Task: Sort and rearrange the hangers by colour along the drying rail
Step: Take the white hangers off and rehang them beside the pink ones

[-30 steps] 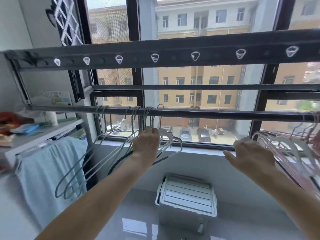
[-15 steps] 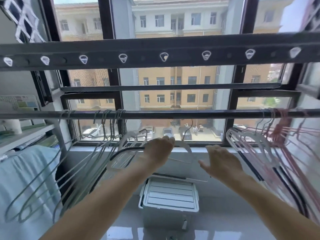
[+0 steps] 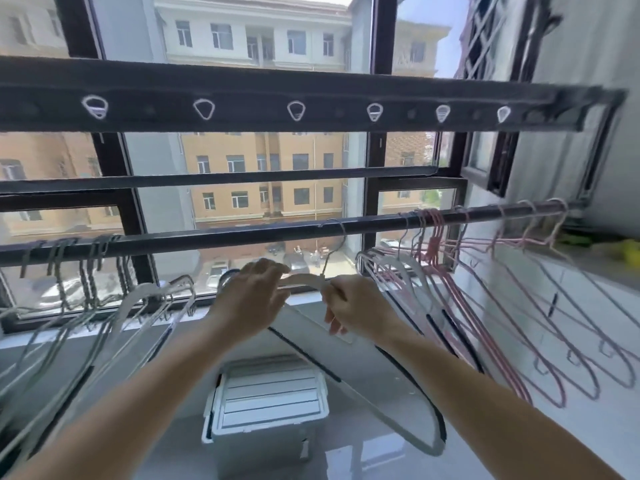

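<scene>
Judging by how the hangers lie, the sort looks roughly half done. Grey-green hangers (image 3: pixel 69 268) bunch at the left end of the drying rail (image 3: pixel 242 234), and a few pale hangers (image 3: pixel 156 296) hang just beside them on the inner side. Towards the right end comes a white group (image 3: pixel 393 268), then a tight pink cluster (image 3: pixel 434 242), then loose pink hangers (image 3: pixel 519 223) spaced out as far as the rail's right end.

Between the two sides, near the middle of the rail, a single white hanger (image 3: pixel 303 280) with dark strips is being handled. Its hook seems to sit over the rail, though blur leaves that uncertain. The left hand (image 3: pixel 252 299) has its fingers bent over the hanger's left shoulder. The right hand (image 3: pixel 353 308) has its fingers curled round the right shoulder, close to the neck.

What appears to remain:
- sliding this hanger against the white group
- bringing over the pale ones on the left
- closing up the spread pink ones

A white lidded box (image 3: pixel 266 393) sits below.
</scene>
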Available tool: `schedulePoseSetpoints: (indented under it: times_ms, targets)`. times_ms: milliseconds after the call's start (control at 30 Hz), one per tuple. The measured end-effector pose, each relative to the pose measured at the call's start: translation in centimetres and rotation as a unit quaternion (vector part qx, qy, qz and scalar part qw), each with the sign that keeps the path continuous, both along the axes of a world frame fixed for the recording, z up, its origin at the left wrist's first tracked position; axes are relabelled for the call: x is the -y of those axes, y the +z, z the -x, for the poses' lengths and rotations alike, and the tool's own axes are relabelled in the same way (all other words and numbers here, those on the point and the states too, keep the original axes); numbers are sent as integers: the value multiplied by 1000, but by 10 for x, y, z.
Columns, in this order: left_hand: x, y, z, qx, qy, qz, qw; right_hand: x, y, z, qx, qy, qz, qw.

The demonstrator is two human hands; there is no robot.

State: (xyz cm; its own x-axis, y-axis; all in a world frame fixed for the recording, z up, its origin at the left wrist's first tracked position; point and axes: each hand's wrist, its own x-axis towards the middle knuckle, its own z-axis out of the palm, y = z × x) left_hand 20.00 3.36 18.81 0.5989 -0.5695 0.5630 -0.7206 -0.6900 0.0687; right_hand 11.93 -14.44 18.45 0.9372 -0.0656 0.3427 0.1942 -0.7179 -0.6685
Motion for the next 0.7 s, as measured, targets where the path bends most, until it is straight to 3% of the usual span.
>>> schedulePoseSetpoints:
  times_ms: [233, 467, 700]
  targets:
    - [10, 5, 9, 6, -2, 12, 1000, 42, 25, -15, 4, -131, -28, 991]
    - [1, 2, 13, 6, 16, 10, 1000, 76, 13, -41, -53, -215, -25, 975]
    - [-17, -1, 10, -6, 49, 7, 999, 94, -4, -49, -73, -283, 76, 953]
